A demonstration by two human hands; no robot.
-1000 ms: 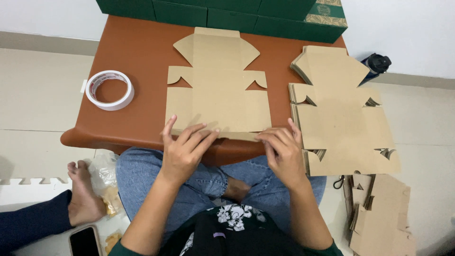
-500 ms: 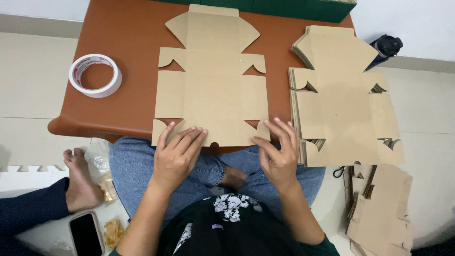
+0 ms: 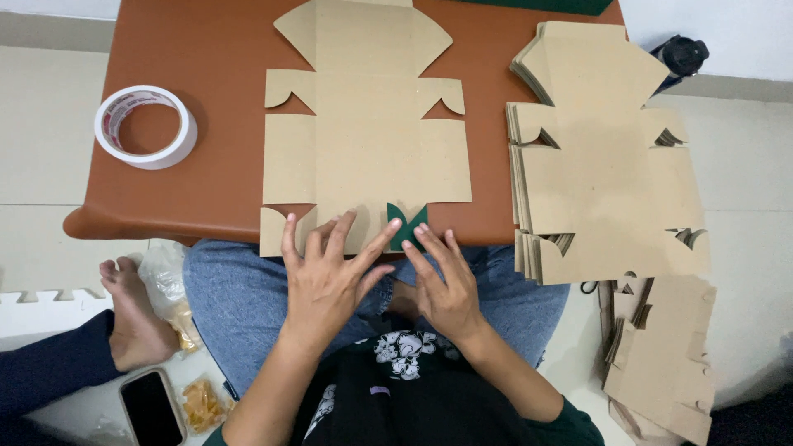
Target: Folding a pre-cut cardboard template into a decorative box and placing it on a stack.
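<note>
**Flat box blank, near edge under first fold**

- Low reddish-brown table (image 3: 215, 165), rounded corners, filling upper left and centre of frame. Bearing all working stock.
- Stack of flat die-cut brown cardboard box blanks (image 3: 603, 165), right of frame, overhanging table's right edge. Many sheets by the layered edges; none folded, all apparently awaiting work.
- Single flat brown cardboard box blank (image 3: 368, 140), centre of frame, laid out in cross shape. Upper flaps and side panels lying flat and uncreased; only near edge, at table's front lip, under the hands. Small dark green face (image 3: 407, 227) showing at lower centre, seemingly one near flap turned over to its coloured underside. Judged: folding barely begun, remaining panels and any taping not yet done.
- Smaller heap of brown cardboard pieces (image 3: 661, 363), lower right, on floor beside table; flat or assembled cannot be told.
- Left hand (image 3: 326, 277), lower centre, fingers spread, pressed flat on blank's near flap; nothing pinched.
- Right hand (image 3: 446, 285), just right of it, fingers together and extended, tips touching green flap; pressing, not gripping.
- Roll of white adhesive tape (image 3: 146, 126), upper left of frame, on table, well apart from both hands, untouched.
- Black smartphone (image 3: 153, 407), lower left, on floor.
</note>
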